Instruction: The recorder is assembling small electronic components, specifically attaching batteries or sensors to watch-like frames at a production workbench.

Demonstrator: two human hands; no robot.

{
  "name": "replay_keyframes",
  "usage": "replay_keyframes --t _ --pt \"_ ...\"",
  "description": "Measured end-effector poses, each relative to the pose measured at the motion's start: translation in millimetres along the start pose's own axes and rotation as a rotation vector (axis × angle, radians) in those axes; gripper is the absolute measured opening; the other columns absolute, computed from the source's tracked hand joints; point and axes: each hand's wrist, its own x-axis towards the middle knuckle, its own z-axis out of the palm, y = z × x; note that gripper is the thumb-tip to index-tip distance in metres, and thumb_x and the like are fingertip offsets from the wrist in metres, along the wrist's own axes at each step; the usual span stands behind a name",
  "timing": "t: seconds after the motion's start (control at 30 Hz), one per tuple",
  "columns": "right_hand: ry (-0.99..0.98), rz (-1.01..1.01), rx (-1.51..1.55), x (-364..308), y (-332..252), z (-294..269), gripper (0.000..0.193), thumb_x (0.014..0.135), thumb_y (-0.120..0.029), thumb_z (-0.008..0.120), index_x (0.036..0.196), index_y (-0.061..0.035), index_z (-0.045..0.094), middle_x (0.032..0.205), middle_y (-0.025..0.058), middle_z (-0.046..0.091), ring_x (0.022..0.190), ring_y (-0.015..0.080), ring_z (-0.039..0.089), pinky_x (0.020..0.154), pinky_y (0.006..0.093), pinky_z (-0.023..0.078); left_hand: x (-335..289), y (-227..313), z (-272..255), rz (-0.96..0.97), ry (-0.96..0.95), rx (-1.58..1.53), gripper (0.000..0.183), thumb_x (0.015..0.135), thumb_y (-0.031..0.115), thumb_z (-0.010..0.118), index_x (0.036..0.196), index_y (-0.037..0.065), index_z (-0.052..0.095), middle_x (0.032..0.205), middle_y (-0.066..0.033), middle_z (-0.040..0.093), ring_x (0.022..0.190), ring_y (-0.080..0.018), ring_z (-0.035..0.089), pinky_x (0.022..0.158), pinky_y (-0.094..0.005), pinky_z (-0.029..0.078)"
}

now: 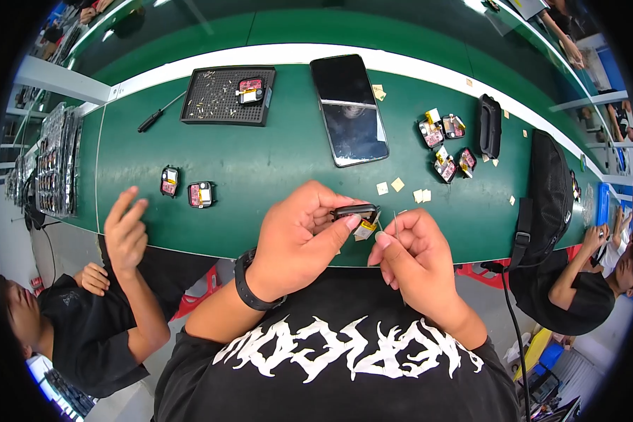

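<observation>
My left hand (295, 235), with a black band on its wrist, grips a small open black watch case (355, 210) between thumb and fingers. A yellow-and-silver battery (365, 228) hangs out of the case's near side. My right hand (423, 254) pinches a thin metal tool (396, 224), which looks like tweezers, just right of the case. Whether its tip touches the case I cannot tell. Pale paper squares (397, 184) lie on the green table (274, 158) beyond my hands. To the right is a cluster of several opened watch cases (431, 132) with red boards.
A black tray (225, 116) of screws holds another watch case, beside a screwdriver (162, 112). Two cases (201, 194) lie at left, near a co-worker's raised hand (125, 228). A phone (348, 84), a long black case (489, 126) and a black bag (547, 190) also rest here.
</observation>
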Motion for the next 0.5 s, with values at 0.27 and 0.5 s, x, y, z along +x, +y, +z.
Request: replay_keyframes --t 0.27,0.5 --pt "-0.029 0.011 0.015 -1 2 1 0.011 0.102 -0.003 0.058 0.105 -0.0015 0.047 0.078 0.0080 0.069 0.055 0.0043 0.052 0.049 0.0211 0.040 -4 -4 3 0.013 -0.007 0.032 0.015 0.096 -0.007 0.063 0.107 -0.002 0.054 0.118 -0.0200 0.070 0.106 -0.0182 0.069 0.090 -0.0308 0.057" --pt "-0.004 -0.046 0.115 -2 15 1 0.015 0.101 -0.001 0.059 0.105 -0.0020 0.045 0.080 0.0085 0.068 0.054 0.0050 0.052 0.049 0.0209 0.040 -8 -6 0 -0.018 -0.050 0.092 0.016 0.096 -0.005 0.065 0.108 -0.003 0.054 0.112 -0.0174 0.071 0.100 -0.0167 0.070 0.086 -0.0300 0.057"
